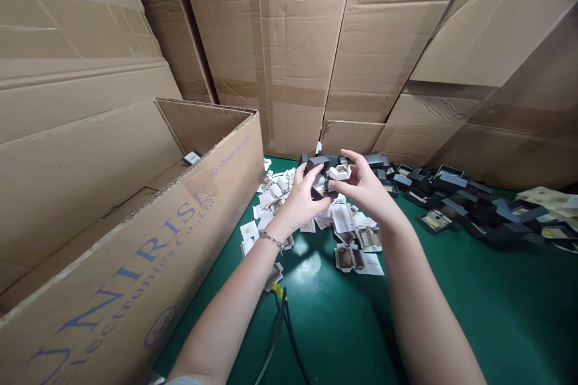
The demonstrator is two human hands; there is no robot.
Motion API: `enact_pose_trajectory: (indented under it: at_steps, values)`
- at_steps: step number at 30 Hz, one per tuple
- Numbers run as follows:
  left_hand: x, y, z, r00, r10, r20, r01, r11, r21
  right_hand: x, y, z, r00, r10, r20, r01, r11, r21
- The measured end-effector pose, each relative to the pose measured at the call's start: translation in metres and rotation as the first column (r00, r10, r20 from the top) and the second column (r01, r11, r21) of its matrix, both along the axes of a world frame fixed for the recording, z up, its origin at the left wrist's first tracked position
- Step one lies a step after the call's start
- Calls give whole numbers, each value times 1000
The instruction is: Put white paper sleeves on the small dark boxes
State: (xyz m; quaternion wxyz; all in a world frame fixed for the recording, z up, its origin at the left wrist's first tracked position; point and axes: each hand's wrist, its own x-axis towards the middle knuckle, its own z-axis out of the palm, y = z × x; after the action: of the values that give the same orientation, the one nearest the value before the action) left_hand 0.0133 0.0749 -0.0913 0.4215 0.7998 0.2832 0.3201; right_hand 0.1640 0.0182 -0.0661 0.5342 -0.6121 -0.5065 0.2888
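Observation:
Over the heap of white pieces, my left hand (303,197) is closed round a small black box (318,162), with fingers on its top and thumb beneath. My right hand (368,185) pinches a small white folded card insert (341,172) between thumb and fingers, close against the box. Parts of the box are hidden by my fingers and the insert. Below and around both hands lie many white card inserts (344,218), some folded and some flattened.
A big open carton (189,210) stands at the left, with a small item (192,157) inside. More black boxes (451,192) are piled at the right on the green table (334,319). Black cables (279,331) run toward me. Stacked cartons (289,42) wall the back.

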Motion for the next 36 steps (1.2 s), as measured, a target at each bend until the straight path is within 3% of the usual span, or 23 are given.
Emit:
enact_pose_trajectory:
  at_steps: [5, 13, 29, 36]
  values:
    - [3, 1, -5, 1000, 2, 20, -5, 992, 127, -1, -5, 1, 960, -57, 273, 62, 998, -9]
    - [9, 4, -15, 996, 25, 87, -47, 963, 265, -12, -9, 12, 908, -85, 411, 105, 994, -26]
    - [10, 5, -16, 990, 60, 125, -94, 955, 282, -29, -8, 10, 878, -125, 463, 137, 991, 8]
    - [10, 5, -17, 991, 53, 123, -91, 939, 332, -28, -5, 6, 871, -145, 470, 183, 982, -37]
